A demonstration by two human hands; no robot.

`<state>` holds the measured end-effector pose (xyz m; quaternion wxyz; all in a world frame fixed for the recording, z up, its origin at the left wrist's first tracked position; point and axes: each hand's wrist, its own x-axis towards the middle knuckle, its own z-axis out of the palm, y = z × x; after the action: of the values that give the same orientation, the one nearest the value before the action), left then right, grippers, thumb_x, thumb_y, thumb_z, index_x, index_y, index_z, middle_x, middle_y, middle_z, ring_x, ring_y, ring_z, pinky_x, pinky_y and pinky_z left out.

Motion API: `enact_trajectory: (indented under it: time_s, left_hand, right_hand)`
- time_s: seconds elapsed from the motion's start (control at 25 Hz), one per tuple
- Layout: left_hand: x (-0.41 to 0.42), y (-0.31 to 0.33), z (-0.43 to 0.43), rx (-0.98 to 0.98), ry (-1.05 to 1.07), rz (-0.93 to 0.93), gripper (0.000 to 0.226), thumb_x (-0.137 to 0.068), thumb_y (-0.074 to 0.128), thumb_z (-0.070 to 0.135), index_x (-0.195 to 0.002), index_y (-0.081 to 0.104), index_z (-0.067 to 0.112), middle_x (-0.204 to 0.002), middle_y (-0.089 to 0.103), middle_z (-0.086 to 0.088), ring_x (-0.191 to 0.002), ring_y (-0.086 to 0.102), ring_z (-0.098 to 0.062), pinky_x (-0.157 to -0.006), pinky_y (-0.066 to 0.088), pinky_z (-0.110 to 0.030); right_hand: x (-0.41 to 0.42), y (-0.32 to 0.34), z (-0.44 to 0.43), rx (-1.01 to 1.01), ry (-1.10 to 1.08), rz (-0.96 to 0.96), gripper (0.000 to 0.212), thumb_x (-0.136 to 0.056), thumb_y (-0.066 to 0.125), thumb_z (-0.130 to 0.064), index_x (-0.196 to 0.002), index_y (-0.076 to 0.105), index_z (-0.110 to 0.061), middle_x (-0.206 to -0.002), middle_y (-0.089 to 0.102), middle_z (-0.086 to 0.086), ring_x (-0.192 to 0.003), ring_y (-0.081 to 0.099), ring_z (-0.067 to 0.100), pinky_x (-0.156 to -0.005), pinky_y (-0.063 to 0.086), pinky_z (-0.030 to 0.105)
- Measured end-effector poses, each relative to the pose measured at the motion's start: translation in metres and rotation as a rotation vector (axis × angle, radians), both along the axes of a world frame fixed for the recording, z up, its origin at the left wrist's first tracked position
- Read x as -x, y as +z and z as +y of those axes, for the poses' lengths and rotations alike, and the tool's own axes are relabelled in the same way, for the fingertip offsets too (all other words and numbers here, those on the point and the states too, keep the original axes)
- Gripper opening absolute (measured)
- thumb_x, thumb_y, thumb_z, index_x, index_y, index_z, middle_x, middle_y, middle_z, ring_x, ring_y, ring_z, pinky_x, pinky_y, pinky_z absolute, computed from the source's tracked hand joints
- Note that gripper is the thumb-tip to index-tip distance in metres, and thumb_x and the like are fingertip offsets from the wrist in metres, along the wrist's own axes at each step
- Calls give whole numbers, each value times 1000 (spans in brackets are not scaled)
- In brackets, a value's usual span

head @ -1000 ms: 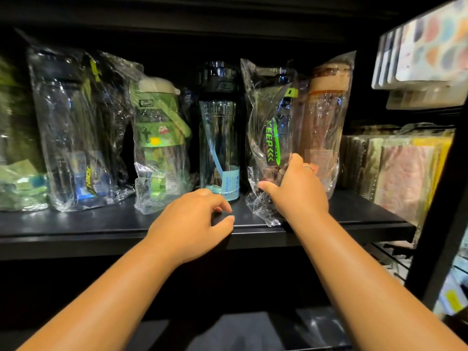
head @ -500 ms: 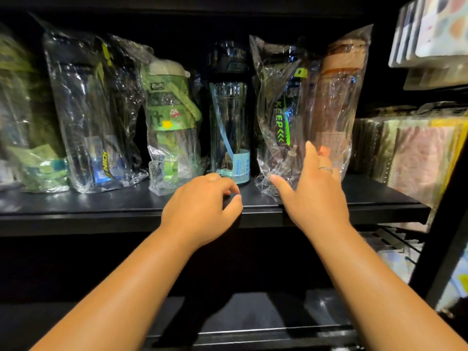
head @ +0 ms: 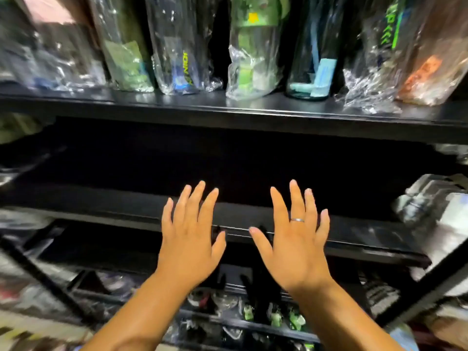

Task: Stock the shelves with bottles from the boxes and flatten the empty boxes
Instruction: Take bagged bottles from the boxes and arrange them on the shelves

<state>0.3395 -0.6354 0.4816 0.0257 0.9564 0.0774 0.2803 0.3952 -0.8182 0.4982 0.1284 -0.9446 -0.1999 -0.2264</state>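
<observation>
the black upper shelf is running across the far top, carrying a row of plastic-wrapped bottles standing upright side by side. a dark lower shelf is lying below it. the left hand and right hand are showing side by side before its front edge, fingers spread straight, holding nothing. a ring is sitting on one right finger.

Dim, motion-blurred, glare on plastic

Left grip and right grip splayed flat, fingers straight, holding nothing.
</observation>
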Motion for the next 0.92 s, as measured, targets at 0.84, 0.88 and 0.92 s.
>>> enact_trajectory:
  time_s: [0.84,0.88,0.92]
  left_hand:
    - [532,-151,185,513,917,457,76,-72,48,54,-138,52,17,-138,57,-16,-124,56,-39,-104,45,-53]
    - [531,-157,198,524,904,458,76,-71,49,54,-137,54,17,-136,58,-17,-121,58,-39,-102,46,-52]
    - [528,-162,212,533,897,467,75,-71,51,54,-137,55,17,-137,57,-16,-121,58,-39,-101,46,-52]
  right_hand:
    - [371,-160,332,514,895,575,75,-93,41,-63,-155,8,-37,-165,4,2,-150,3,27,-118,10,50]
    - [370,-165,344,531,897,592,75,-94,41,-63,-155,8,-36,-165,6,3,-150,4,28,-117,12,50]
    - [367,-173,357,550,891,615,75,-94,42,-63,-155,9,-36,-164,8,3,-149,6,29,-117,13,50]
